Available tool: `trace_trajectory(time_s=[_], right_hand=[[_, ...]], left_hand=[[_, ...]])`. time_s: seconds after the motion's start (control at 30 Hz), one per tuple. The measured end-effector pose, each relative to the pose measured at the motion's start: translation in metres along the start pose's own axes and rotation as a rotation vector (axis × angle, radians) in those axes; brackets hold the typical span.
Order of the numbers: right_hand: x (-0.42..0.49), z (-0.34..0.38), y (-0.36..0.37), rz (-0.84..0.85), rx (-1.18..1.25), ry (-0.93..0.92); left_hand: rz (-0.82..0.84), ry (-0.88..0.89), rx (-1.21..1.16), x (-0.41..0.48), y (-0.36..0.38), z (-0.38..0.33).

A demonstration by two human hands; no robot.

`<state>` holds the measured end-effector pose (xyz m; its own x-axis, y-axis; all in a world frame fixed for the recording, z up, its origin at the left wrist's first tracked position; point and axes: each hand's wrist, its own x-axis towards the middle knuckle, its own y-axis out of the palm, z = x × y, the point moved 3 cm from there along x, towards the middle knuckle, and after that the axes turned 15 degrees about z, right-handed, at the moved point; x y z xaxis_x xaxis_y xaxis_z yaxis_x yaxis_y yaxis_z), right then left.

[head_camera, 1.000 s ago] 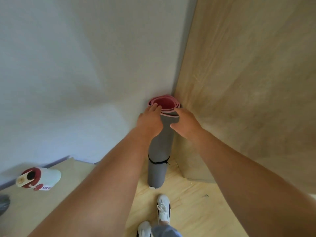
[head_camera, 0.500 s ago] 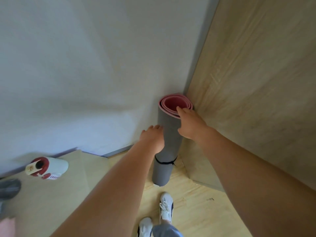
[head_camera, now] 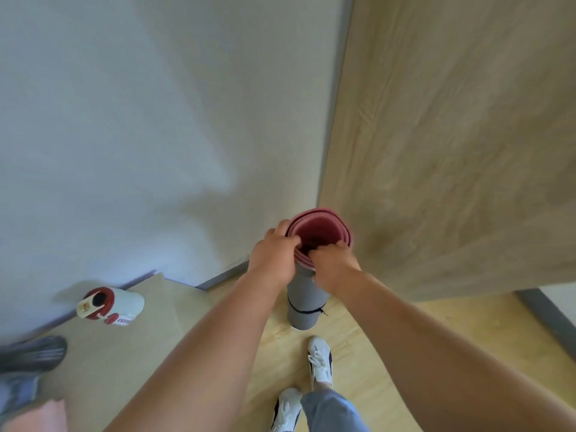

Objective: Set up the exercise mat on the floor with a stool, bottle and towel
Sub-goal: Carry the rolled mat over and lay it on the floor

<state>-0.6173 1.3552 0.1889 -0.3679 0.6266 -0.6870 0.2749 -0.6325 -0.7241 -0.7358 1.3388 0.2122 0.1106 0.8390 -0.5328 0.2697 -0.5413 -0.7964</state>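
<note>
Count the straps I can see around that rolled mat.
1: a black strap circles the rolled mat near its lower end. The left hand and right hand grip the top rim, so a second strap there could be hidden.

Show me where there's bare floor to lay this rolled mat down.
Bare yellow wooden floor lies right of the white sneakers, up to the grey skirting. Crowded: the corner holding the grey-and-pink rolled mat; left, the red-and-white bottle, dark shoe and pink cloth.
</note>
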Motion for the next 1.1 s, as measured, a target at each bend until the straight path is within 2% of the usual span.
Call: trace_trajectory(time_s=[0.17,0.43,0.67,0.9,1.1], right_hand=[[-0.036,0.012,0.028,0.079,0.110,0.115],[-0.115,0.005,0.065,-0.061,0.340,0.210],[-0.203,-0.036,0.119,-0.110,0.616,0.408],[-0.329,-0.082,0.206,-0.236,0.816,0.672],[-0.435,-0.111,0.283,-0.426,1.006,0.865]], left_hand=[[-0.006,0.097,0.042,-0.035,0.019,-0.002],[0.077,0.345,-0.049,-0.069,0.035,-0.047],[0.229,0.557,-0.009,-0.096,0.056,-0.134],[0.376,0.776,0.101,-0.161,0.120,-0.267],[0.526,0.853,-0.131,-0.232,0.191,-0.376]])
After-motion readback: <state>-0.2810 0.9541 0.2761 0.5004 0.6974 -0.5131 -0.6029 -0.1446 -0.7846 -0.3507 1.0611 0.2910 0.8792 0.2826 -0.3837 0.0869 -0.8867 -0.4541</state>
